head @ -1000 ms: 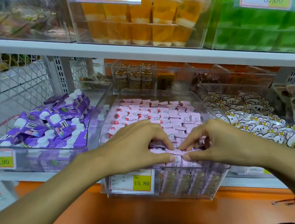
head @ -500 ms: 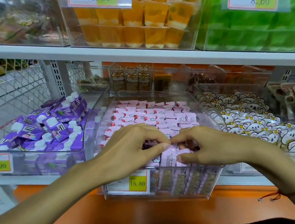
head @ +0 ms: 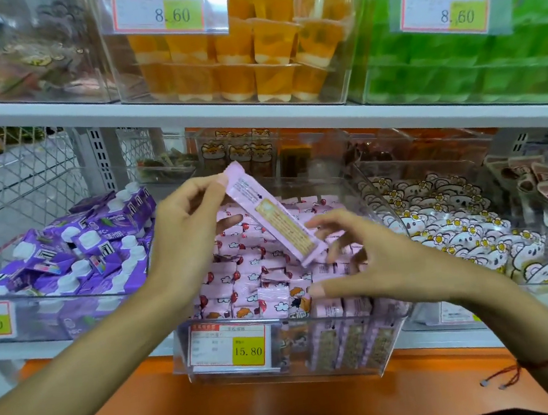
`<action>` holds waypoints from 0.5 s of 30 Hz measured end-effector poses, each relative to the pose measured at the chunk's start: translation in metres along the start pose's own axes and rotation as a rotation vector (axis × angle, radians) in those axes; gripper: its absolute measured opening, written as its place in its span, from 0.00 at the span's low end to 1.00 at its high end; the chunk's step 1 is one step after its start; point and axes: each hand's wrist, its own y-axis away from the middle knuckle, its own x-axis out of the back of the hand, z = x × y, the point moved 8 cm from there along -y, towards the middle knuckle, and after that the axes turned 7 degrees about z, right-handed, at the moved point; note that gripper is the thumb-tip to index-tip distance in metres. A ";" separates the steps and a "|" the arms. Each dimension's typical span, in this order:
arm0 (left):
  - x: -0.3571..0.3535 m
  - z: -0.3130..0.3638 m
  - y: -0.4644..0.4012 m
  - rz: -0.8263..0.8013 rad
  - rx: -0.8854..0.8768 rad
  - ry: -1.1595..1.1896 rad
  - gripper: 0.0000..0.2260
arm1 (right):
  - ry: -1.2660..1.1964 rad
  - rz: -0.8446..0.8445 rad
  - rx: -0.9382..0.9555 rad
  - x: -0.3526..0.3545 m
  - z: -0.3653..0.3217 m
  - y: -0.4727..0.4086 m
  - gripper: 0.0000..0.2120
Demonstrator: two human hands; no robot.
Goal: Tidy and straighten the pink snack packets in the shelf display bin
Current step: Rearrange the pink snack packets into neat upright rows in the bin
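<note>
A clear display bin (head: 324, 373) on the lower shelf holds several rows of pink snack packets (head: 239, 277). My left hand (head: 186, 238) pinches the top end of one long pink packet (head: 274, 217) and holds it tilted above the bin, back side with the printed label towards me. My right hand (head: 372, 264) hovers over the bin's right half with fingers spread, fingertips just below the lifted packet's lower end. It holds nothing that I can see. One packet at the bin's front (head: 273, 298) stands a little higher than its neighbours.
A bin of purple drink cartons (head: 74, 252) sits to the left, and a bin of white cartoon-printed packets (head: 459, 236) to the right. The shelf above (head: 254, 115) carries orange jelly cups (head: 247, 55) and green packs (head: 473, 72). A price tag reading 15.80 (head: 229, 349) fronts the pink bin.
Both hands were pressed together on packets at the bin's front. Now my left hand has lifted one long pink packet up out of the bin, and my right hand has opened and spread.
</note>
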 end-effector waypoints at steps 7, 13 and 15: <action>-0.013 -0.016 0.006 -0.057 0.145 -0.005 0.09 | -0.363 0.342 0.046 0.020 -0.013 -0.002 0.13; -0.033 0.007 0.018 -0.527 -0.221 -0.299 0.21 | -0.900 0.260 -0.260 0.008 0.004 0.000 0.06; -0.034 0.013 0.021 -0.548 -0.325 -0.367 0.19 | -0.984 0.223 -0.304 0.003 0.004 0.002 0.09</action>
